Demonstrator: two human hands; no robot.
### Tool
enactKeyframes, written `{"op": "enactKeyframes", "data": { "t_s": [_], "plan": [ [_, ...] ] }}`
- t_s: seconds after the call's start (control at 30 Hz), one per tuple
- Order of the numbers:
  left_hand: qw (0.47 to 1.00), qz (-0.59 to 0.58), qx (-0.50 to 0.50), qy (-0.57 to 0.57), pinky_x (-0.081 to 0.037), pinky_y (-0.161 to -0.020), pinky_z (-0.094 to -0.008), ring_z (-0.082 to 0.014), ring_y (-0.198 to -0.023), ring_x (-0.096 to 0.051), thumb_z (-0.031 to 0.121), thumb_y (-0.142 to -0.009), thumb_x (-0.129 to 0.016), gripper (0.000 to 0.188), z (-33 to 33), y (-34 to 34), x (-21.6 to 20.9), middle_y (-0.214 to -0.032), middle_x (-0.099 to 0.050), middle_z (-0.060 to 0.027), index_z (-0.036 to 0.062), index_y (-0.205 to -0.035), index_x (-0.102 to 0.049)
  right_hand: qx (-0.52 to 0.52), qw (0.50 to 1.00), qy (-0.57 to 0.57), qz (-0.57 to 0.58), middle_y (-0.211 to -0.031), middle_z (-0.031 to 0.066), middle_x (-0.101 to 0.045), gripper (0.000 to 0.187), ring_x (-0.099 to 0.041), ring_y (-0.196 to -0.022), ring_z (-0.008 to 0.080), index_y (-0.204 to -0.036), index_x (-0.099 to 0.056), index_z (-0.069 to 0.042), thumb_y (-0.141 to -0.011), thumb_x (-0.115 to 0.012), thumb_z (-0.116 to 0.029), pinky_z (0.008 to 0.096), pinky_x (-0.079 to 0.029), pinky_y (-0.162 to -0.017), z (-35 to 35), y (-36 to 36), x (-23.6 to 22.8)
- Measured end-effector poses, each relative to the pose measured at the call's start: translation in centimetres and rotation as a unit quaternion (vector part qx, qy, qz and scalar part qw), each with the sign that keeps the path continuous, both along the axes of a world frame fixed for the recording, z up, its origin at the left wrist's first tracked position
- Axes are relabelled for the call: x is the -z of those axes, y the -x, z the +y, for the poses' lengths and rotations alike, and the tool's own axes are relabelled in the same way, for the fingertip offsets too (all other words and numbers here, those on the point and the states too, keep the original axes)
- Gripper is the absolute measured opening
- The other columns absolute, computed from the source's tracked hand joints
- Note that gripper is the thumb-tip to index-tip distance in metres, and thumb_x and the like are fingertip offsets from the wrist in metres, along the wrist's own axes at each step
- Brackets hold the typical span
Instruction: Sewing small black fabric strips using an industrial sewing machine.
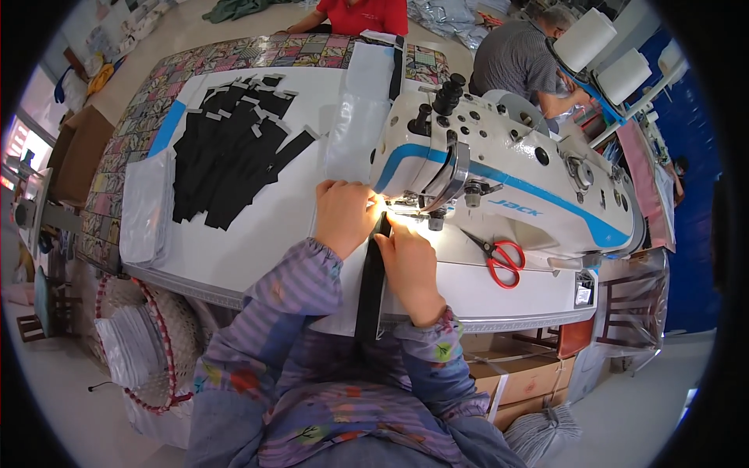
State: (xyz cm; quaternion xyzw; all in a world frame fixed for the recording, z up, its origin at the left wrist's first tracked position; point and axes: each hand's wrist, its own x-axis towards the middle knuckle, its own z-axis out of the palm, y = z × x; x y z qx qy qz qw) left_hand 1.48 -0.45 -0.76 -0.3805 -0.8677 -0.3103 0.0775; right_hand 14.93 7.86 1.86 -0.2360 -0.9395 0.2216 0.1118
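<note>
Under the lit needle area of a white and blue sewing machine (507, 187) runs a long black fabric strip (371, 292), its near end hanging over the table's front edge. My right hand (413, 269) pinches the strip from its right side, thumb and fingers close to the presser foot. Bent and pressed together, the fingers of my left hand (342, 214) grip at the strip's left edge; glare hides part of the fingertips. A whitish plastic-looking sheet (357, 117) stretches away behind the needle area, with black edging along its far right side.
Black fabric pieces (230, 156) lie heaped left of my hands, near a stack of whitish folded sheets (147, 207). Red-handled scissors (503, 261) rest right of the needle. Thread cones (585, 39) stand at upper right. A woven basket (168, 343) sits below left; two people are beyond the table.
</note>
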Motion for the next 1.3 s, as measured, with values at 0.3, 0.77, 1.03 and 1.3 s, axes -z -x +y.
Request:
{"op": "enactKeyframes", "data": {
  "t_s": [0.3,0.77,1.03,1.3],
  "plan": [
    [1.000,-0.007,-0.003,0.027,-0.040,-0.088,-0.0460,-0.0309,-0.081,-0.067,0.019,-0.083,-0.071,0.012,1.1,1.2,-0.3,-0.076,-0.071,-0.0085,0.0082,-0.078,-0.075,0.041,0.955,0.116,0.271,-0.071,0.0155,-0.068,0.009,-0.067,-0.055,0.0165,-0.098,-0.068,0.005,-0.091,-0.070,-0.002,0.0295,-0.047,-0.049,6.1,-2.1,-2.2],
    [1.000,-0.026,0.014,0.007,-0.042,-0.089,-0.0470,-0.0298,-0.081,-0.066,0.029,-0.084,-0.072,0.015,0.5,0.6,-0.1,-0.075,-0.071,-0.0055,0.0146,-0.082,-0.075,0.038,0.951,0.104,0.288,-0.070,0.0150,-0.068,0.007,-0.067,-0.056,0.0190,-0.091,-0.068,0.008,-0.090,-0.068,0.001,0.0308,-0.049,-0.052,6.3,-1.3,-2.4],
    [1.000,-0.018,0.011,0.003,-0.039,-0.090,-0.0449,-0.0286,-0.082,-0.065,0.022,-0.086,-0.071,0.012,0.5,0.5,0.0,-0.078,-0.072,-0.0056,0.0115,-0.081,-0.076,-0.043,0.989,0.123,0.065,-0.075,0.0087,-0.068,0.035,-0.066,-0.061,0.0199,-0.112,-0.061,-0.003,-0.085,-0.081,-0.014,0.0315,-0.050,-0.055,2.1,-4.2,-3.3],
    [0.986,0.152,0.016,-0.069,-0.044,-0.087,-0.0452,-0.0277,-0.091,-0.062,0.011,-0.080,-0.071,0.018,-1.7,-1.6,-1.7,-0.096,-0.062,-0.0059,0.0089,-0.098,-0.071,-0.020,0.962,0.257,0.088,-0.071,0.0040,-0.059,0.043,-0.058,-0.060,0.0111,-0.122,-0.054,-0.001,-0.086,-0.079,-0.004,0.0272,-0.045,-0.055,-1.8,-7.5,-2.6]
  ]
}}
